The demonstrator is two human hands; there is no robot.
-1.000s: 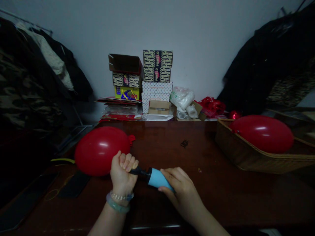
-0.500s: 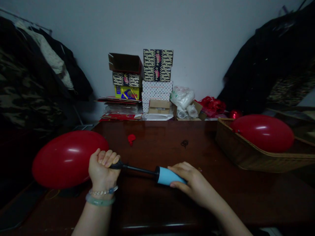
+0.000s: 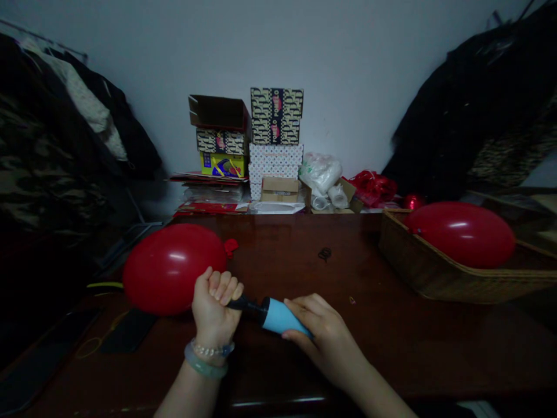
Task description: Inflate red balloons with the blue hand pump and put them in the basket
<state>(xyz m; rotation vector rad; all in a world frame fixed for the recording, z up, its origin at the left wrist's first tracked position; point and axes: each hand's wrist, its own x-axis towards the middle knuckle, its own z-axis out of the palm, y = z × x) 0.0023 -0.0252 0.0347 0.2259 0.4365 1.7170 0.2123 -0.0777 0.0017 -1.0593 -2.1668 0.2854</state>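
A balloon pump with a light blue barrel point(image 3: 282, 317) and a black end lies level between my hands, above the table. My left hand point(image 3: 216, 302) is closed around the black end. Around the blue barrel, my right hand point(image 3: 319, 328) is wrapped from the right. Only a short piece of black shaft shows between the fist and the barrel. A large, inflated red balloon point(image 3: 169, 270) is just behind and left of my left fist; its neck is hidden by the hand. Past it lies a small uninflated red balloon point(image 3: 231, 246), partly covered.
A wicker basket point(image 3: 426, 273) at right holds another inflated red balloon point(image 3: 463, 234). On the brown table point(image 3: 278, 249) lie a dark coil point(image 3: 324, 253) and a dark flat object point(image 3: 129, 331). Stacked boxes point(image 3: 276, 116) and plastic bags point(image 3: 322, 171) stand along the back.
My left hand has moved right, pushing the black shaft into the blue barrel. The red balloon has shifted right with it. My right hand and the barrel have moved slightly left.
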